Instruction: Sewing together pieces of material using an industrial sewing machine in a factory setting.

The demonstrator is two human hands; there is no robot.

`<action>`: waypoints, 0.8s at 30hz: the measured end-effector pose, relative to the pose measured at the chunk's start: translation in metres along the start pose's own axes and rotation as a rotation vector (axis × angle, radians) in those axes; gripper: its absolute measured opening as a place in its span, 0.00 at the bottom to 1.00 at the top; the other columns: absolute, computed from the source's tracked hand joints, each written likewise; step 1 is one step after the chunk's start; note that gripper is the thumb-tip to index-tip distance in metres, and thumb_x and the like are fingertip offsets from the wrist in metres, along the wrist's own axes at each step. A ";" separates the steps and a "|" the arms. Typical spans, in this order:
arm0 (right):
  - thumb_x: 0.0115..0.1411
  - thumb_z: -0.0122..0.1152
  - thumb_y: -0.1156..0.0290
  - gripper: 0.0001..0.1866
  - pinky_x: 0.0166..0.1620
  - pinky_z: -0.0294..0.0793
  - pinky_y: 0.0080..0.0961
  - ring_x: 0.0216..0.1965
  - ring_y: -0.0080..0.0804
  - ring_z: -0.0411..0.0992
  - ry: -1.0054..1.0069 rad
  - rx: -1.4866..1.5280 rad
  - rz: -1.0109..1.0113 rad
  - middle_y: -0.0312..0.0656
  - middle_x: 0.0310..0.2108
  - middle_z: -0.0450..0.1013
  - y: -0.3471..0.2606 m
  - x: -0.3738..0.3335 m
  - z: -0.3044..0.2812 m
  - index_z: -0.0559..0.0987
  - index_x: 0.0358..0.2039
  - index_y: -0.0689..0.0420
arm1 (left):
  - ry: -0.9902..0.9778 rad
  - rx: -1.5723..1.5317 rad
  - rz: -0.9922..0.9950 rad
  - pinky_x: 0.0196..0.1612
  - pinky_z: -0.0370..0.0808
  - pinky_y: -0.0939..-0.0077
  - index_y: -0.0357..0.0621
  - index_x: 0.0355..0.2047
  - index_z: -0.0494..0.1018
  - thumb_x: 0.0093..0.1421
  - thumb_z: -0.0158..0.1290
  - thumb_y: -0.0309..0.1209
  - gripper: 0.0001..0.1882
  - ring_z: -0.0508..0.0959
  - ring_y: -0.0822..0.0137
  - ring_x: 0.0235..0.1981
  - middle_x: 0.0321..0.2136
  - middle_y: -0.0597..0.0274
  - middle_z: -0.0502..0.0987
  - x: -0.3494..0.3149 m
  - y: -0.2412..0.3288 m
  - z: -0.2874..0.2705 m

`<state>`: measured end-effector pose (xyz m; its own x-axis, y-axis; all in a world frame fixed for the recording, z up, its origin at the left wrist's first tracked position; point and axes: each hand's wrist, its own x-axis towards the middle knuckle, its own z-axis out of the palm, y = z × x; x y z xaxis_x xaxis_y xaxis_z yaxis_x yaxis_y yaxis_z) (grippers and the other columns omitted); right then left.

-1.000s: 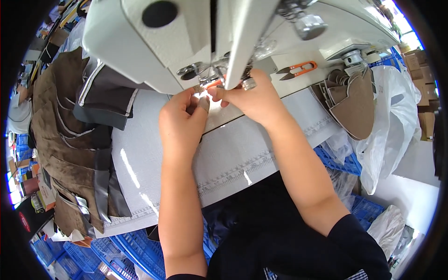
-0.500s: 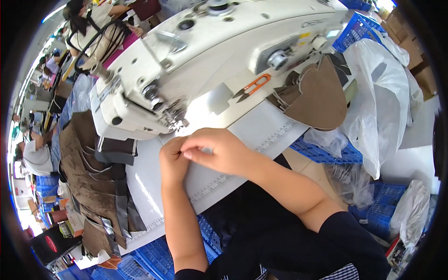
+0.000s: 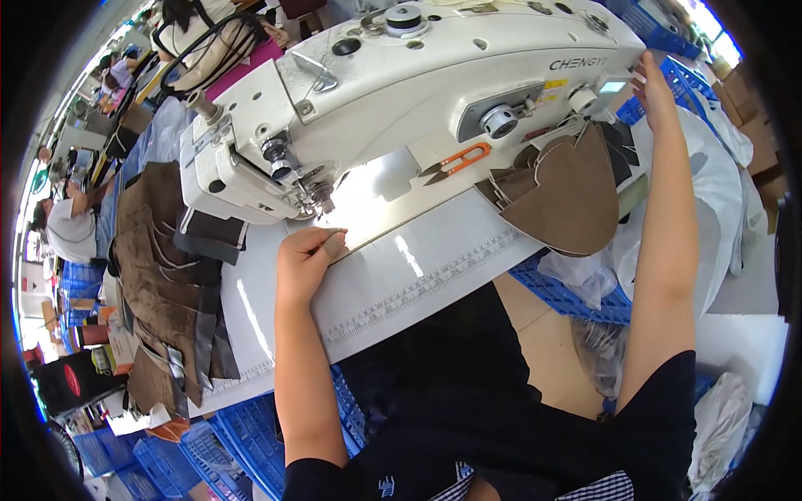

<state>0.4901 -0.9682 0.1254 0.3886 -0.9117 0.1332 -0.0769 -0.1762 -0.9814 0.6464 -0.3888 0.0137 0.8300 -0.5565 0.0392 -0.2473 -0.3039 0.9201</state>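
My left hand (image 3: pixel 302 260) is closed in a pinch on a small brown fabric piece (image 3: pixel 335 245), just in front of the needle area of a white sewing machine (image 3: pixel 393 108). Most of that piece is hidden by the fingers. My right arm stretches far to the right, and my right hand (image 3: pixel 657 93) touches the machine's right end. Its fingers are extended and slightly apart; what lies behind them is hidden. Orange-handled thread snips (image 3: pixel 458 162) lie on the machine bed, beside a stack of brown curved fabric pieces (image 3: pixel 568 196).
Brown and dark fabric pieces (image 3: pixel 154 267) hang over the table's left side. A ruler strip (image 3: pixel 418 288) runs along the front edge. White plastic bags (image 3: pixel 693 209) and blue crates (image 3: pixel 576 288) stand at the right. Other people (image 3: pixel 71 225) sit at the far left.
My right hand has left my left hand and reached out to the machine's right end. My left hand stays near the needle, and the brown piece now shows in its fingers.
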 end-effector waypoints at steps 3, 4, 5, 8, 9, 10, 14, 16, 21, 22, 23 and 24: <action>0.63 0.46 0.40 0.35 0.57 0.60 0.35 0.53 0.34 0.66 -0.018 -0.097 -0.071 0.44 0.55 0.67 0.012 0.026 -0.006 0.67 0.60 0.53 | 0.001 0.020 -0.012 0.31 0.70 0.77 0.31 0.29 0.79 0.55 0.58 0.26 0.07 0.76 0.69 0.27 0.24 0.56 0.79 -0.002 0.000 -0.003; 0.63 0.47 0.41 0.33 0.56 0.61 0.34 0.52 0.33 0.67 -0.059 0.014 0.008 0.44 0.54 0.68 0.015 0.037 -0.007 0.68 0.59 0.53 | 0.008 0.014 -0.015 0.31 0.70 0.77 0.31 0.29 0.79 0.55 0.58 0.26 0.07 0.76 0.69 0.27 0.24 0.56 0.79 -0.001 0.000 -0.003; 0.63 0.47 0.41 0.32 0.56 0.62 0.32 0.51 0.32 0.67 -0.099 0.125 0.088 0.43 0.54 0.68 0.017 0.046 -0.009 0.69 0.58 0.52 | -0.014 -0.009 -0.022 0.32 0.71 0.80 0.30 0.30 0.79 0.56 0.58 0.25 0.07 0.77 0.71 0.29 0.26 0.57 0.78 -0.001 -0.002 -0.004; 0.62 0.52 0.44 0.25 0.54 0.64 0.28 0.47 0.26 0.68 -0.124 0.026 0.153 0.35 0.44 0.72 0.008 0.069 -0.017 0.74 0.49 0.50 | -0.036 0.007 -0.013 0.32 0.72 0.81 0.29 0.30 0.79 0.57 0.58 0.25 0.07 0.77 0.71 0.30 0.25 0.59 0.77 0.000 0.005 -0.004; 0.61 0.54 0.45 0.22 0.53 0.64 0.28 0.45 0.24 0.68 -0.087 -0.041 0.197 0.32 0.40 0.72 0.000 0.072 -0.015 0.75 0.45 0.49 | -0.047 0.057 0.007 0.32 0.71 0.79 0.29 0.29 0.79 0.56 0.58 0.25 0.08 0.78 0.70 0.29 0.23 0.58 0.77 0.000 0.009 -0.004; 0.60 0.56 0.46 0.19 0.52 0.64 0.27 0.40 0.22 0.68 -0.075 -0.072 0.188 0.29 0.36 0.72 -0.012 0.066 -0.007 0.76 0.39 0.47 | -0.034 0.055 -0.004 0.32 0.71 0.79 0.29 0.29 0.79 0.56 0.58 0.25 0.08 0.78 0.70 0.29 0.23 0.58 0.77 -0.002 0.010 -0.006; 0.58 0.59 0.49 0.21 0.50 0.63 0.26 0.39 0.25 0.68 -0.052 -0.101 0.265 0.33 0.37 0.73 -0.029 0.074 -0.011 0.78 0.41 0.53 | -0.028 0.048 0.029 0.32 0.70 0.76 0.30 0.26 0.78 0.55 0.59 0.27 0.09 0.77 0.68 0.27 0.22 0.57 0.77 0.000 0.005 -0.006; 0.58 0.58 0.48 0.22 0.45 0.64 0.24 0.38 0.24 0.68 0.075 -0.105 0.064 0.33 0.37 0.73 -0.037 0.064 -0.007 0.77 0.44 0.51 | -0.041 0.048 0.038 0.32 0.71 0.76 0.30 0.26 0.78 0.55 0.59 0.27 0.09 0.76 0.68 0.27 0.22 0.57 0.77 -0.002 0.005 -0.007; 0.63 0.48 0.76 0.13 0.46 0.73 0.27 0.38 0.31 0.74 0.265 0.248 -0.853 0.49 0.40 0.76 -0.113 -0.151 0.057 0.77 0.41 0.71 | -0.026 0.356 0.017 0.29 0.70 0.75 0.31 0.24 0.77 0.53 0.59 0.25 0.07 0.77 0.66 0.26 0.23 0.55 0.78 -0.016 0.041 0.001; 0.63 0.47 0.75 0.13 0.46 0.72 0.28 0.37 0.36 0.74 0.117 0.302 -0.895 0.50 0.39 0.76 -0.121 -0.195 0.064 0.77 0.38 0.71 | 0.038 0.342 0.196 0.28 0.70 0.74 0.33 0.27 0.78 0.52 0.59 0.24 0.05 0.77 0.65 0.25 0.25 0.55 0.78 -0.022 0.037 0.002; 0.60 0.51 0.75 0.11 0.41 0.72 0.26 0.37 0.34 0.75 -0.170 0.222 -1.017 0.51 0.38 0.76 -0.118 -0.238 0.069 0.76 0.36 0.71 | 0.018 0.340 0.204 0.28 0.70 0.74 0.33 0.27 0.78 0.52 0.59 0.24 0.05 0.77 0.65 0.25 0.25 0.55 0.78 -0.027 0.040 0.002; 0.62 0.48 0.69 0.14 0.44 0.71 0.35 0.37 0.45 0.73 -0.524 0.208 -1.060 0.51 0.36 0.75 -0.104 -0.277 0.095 0.77 0.30 0.68 | 0.070 0.391 0.252 0.30 0.72 0.72 0.35 0.30 0.79 0.52 0.59 0.24 0.06 0.76 0.61 0.26 0.25 0.55 0.78 -0.033 0.042 0.000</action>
<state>0.4775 -0.6624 0.1770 0.4989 -0.0792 0.8630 0.6380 -0.6404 -0.4276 0.6084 -0.3831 0.0513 0.7483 -0.6010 0.2808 -0.6041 -0.4424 0.6629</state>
